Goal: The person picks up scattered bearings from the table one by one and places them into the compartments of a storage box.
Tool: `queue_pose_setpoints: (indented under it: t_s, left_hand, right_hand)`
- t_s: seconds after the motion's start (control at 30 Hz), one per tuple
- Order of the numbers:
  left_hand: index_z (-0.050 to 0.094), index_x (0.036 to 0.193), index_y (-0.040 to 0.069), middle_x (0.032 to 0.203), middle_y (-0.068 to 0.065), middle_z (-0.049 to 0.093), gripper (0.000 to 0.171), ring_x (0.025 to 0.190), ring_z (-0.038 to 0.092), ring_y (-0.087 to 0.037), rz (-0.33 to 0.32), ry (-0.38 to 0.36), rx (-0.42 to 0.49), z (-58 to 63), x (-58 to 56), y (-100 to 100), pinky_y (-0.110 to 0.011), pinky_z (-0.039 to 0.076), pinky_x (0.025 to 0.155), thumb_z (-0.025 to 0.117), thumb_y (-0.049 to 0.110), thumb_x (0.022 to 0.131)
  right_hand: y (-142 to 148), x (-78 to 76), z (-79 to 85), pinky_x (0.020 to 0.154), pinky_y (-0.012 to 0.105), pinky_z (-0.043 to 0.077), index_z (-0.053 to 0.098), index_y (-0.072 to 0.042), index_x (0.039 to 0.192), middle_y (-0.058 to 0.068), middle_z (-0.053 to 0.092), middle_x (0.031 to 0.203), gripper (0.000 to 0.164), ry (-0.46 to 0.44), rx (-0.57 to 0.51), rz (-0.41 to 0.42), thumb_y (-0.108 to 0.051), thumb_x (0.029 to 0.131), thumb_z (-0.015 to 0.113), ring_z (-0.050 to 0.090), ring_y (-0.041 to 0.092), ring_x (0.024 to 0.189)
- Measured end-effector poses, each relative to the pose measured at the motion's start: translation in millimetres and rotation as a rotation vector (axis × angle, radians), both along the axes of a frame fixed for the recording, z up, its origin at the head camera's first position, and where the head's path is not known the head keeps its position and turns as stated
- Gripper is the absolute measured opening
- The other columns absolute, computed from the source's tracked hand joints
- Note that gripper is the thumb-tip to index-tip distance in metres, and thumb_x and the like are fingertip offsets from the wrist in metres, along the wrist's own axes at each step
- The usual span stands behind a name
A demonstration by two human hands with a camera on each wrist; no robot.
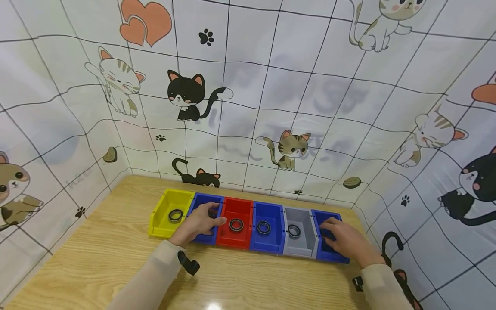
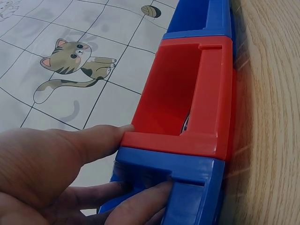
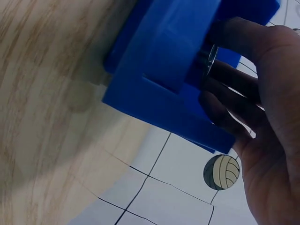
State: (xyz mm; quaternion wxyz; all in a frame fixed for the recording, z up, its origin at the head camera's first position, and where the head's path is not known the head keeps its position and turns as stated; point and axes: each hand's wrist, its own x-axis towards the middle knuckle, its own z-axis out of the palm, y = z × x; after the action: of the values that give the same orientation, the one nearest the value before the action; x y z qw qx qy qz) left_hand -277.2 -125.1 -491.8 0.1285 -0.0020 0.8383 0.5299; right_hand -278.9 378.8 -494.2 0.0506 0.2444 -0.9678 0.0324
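My left hand (image 1: 202, 219) reaches into the second bin from the left, a blue bin (image 2: 192, 164). Its thumb lies spread towards the edge of the red bin (image 2: 215, 98), and its other fingers reach down inside. A dark bearing (image 1: 212, 213) shows in part beneath that hand. At the far right, my right hand (image 1: 342, 237) is in the end blue bin (image 3: 164, 108). Its thumb and fingers curl about a metal bearing (image 3: 211, 61), pinching it at its edges; the palm hides much of this from the head view.
Between the hands, bearings lie in the red bin, a blue bin (image 1: 268, 241) and a grey bin (image 1: 304, 219). A yellow bin (image 1: 159, 224) with another bearing ends the row at left. Cat-patterned curtains (image 1: 248, 94) surround the wooden table (image 1: 248, 284).
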Motion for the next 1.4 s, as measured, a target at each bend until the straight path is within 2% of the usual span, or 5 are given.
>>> queue_pose_setpoints:
  t_s: [0.17,0.4,0.8,1.2,1.4]
  left_hand:
    - [0.05,0.172,0.001,0.153,-0.026,0.068,0.079,0.116,0.081,-0.034,0.001,0.001,0.001,0.6,0.5,0,-0.054,0.075,0.095,0.088,0.025,0.107]
    - [0.05,0.172,0.001,0.153,-0.026,0.069,0.079,0.114,0.082,-0.033,0.001,0.006,-0.001,-0.4,0.9,0,-0.055,0.075,0.095,0.088,0.025,0.107]
    - [0.05,0.172,0.001,0.153,-0.026,0.069,0.078,0.113,0.082,-0.032,0.01,0.012,0.002,0.7,0.9,2,-0.054,0.075,0.095,0.087,0.024,0.108]
    - [0.051,0.172,0.0,0.151,-0.025,0.069,0.079,0.116,0.082,-0.034,0.005,0.018,0.005,-0.2,3.2,1,-0.055,0.075,0.094,0.088,0.025,0.107]
    - [0.052,0.171,0.001,0.153,-0.026,0.069,0.077,0.119,0.083,-0.036,0.015,0.023,0.0,-0.8,2.9,1,-0.055,0.075,0.095,0.087,0.027,0.108]
  right_hand:
    - [0,-4.1,-3.4,0.098,0.056,0.072,0.084,-0.006,0.13,0.016,0.081,0.134,0.038,-0.031,0.028,0.003,-0.01,0.094,0.096,0.082,0.04,0.119]
    - [-2,-8.4,-8.9,0.097,0.055,0.072,0.084,-0.005,0.126,0.012,0.083,0.123,0.036,0.019,0.082,0.04,-0.009,0.092,0.097,0.083,0.035,0.11]
    - [-4,-10.3,-11.9,0.094,0.055,0.071,0.084,-0.006,0.123,0.009,0.083,0.114,0.037,0.016,0.113,0.009,-0.009,0.089,0.1,0.082,0.03,0.101]
    - [-7,-6.2,-9.1,0.102,0.057,0.071,0.082,-0.003,0.128,0.015,0.082,0.126,0.041,0.005,0.096,-0.002,-0.01,0.091,0.099,0.083,0.037,0.113]
    - [-8,2.7,-4.4,0.108,0.063,0.068,0.081,-0.001,0.134,0.019,0.08,0.136,0.035,0.007,0.01,-0.045,-0.001,0.099,0.087,0.08,0.044,0.127]
